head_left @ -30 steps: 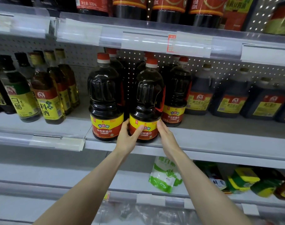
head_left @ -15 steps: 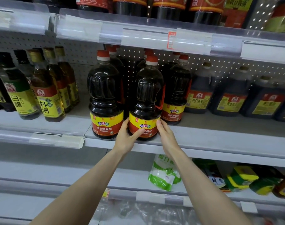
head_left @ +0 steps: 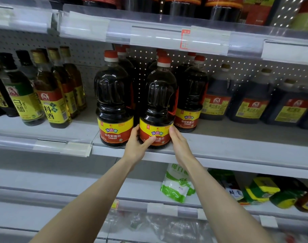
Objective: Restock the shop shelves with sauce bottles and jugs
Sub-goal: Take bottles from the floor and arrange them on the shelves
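The sauce jug (head_left: 158,106) stands at the front edge of the middle shelf (head_left: 219,148), between the left hand (head_left: 137,146) and the right hand (head_left: 179,144). A second jug (head_left: 114,102) stands just left of it and a third jug (head_left: 191,95) behind to the right, while a bag (head_left: 177,185) sits on the lower shelf (head_left: 141,190).

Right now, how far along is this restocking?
Done: a red-capped jug stands at the shelf front, others behind. In hand: the left hand grips the middle jug low down, the right hand presses its side. Left: letting go, perhaps filling the bare front beside it.
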Demonstrator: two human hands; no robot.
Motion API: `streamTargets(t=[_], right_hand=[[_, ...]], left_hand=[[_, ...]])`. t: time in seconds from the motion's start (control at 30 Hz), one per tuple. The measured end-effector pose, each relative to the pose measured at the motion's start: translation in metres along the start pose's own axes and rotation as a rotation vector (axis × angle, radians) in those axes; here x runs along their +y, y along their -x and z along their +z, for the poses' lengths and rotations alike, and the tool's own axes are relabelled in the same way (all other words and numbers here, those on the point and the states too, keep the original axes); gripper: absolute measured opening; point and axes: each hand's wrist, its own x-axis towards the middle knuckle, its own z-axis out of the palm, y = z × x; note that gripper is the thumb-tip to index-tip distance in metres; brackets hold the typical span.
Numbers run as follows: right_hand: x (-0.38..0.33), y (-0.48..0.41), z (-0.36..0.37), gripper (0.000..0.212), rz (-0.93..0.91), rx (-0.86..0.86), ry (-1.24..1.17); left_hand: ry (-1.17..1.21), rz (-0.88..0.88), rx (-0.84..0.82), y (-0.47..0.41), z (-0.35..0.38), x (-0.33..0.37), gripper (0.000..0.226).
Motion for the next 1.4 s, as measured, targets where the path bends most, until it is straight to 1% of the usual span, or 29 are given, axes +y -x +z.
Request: streamTargets(t=[0.23, 0.4, 0.47, 0.57, 0.67, 0.73, 0.83, 0.97, 1.1, 1.2, 1.3, 1.37, 1.4], right_hand=[[-0.001, 0.007, -0.002, 0.052, -0.034, 0.074, 0.040], [0.002, 0.028, -0.009, 0.050, -0.041, 0.112, -0.011], [0.002, 0.038, -0.012, 0.043, -0.039, 0.116, -0.010], [0.002, 0.057, -0.016, 0.022, -0.047, 0.101, -0.017], [0.016, 0.077, -0.015, 0.022, -0.022, 0.103, -0.010], [0.036, 0.089, -0.012, 0.018, -0.003, 0.097, -0.017], [0.072, 0.106, -0.008, 0.007, 0.067, 0.064, -0.009], [0.129, 0.128, 0.003, 0.010, 0.178, 0.029, 0.023], [0.202, 0.149, 0.018, 0.004, 0.301, 0.005, 0.031], [0.261, 0.168, 0.032, 0.005, 0.400, -0.037, 0.086], [0.320, 0.189, 0.046, 0.003, 0.500, -0.053, 0.104], [0.359, 0.203, 0.056, 0.011, 0.557, -0.071, 0.134], [0.378, 0.210, 0.061, 0.016, 0.582, -0.084, 0.150]], left_hand=[[-0.046, -0.003, -0.015, 0.002, -0.001, 0.014, 0.063], [-0.059, -0.023, 0.087, 0.022, 0.005, 0.022, 0.062], [-0.105, -0.030, 0.119, 0.035, 0.006, 0.022, 0.060], [-0.120, -0.098, 0.125, 0.055, 0.007, 0.016, 0.057], [-0.126, -0.161, 0.125, 0.077, 0.007, 0.003, 0.055], [-0.156, -0.193, 0.119, 0.093, 0.006, -0.010, 0.053], [-0.170, -0.259, 0.119, 0.116, 0.002, -0.039, 0.053], [-0.154, -0.384, 0.112, 0.146, -0.006, -0.093, 0.050], [-0.155, -0.511, 0.133, 0.177, -0.022, -0.165, 0.047], [-0.166, -0.620, 0.113, 0.206, -0.035, -0.225, 0.045], [-0.185, -0.686, 0.123, 0.234, -0.046, -0.285, 0.037], [-0.170, -0.753, 0.122, 0.254, -0.055, -0.324, 0.037], [-0.147, -0.794, 0.123, 0.261, -0.060, -0.343, 0.045]])
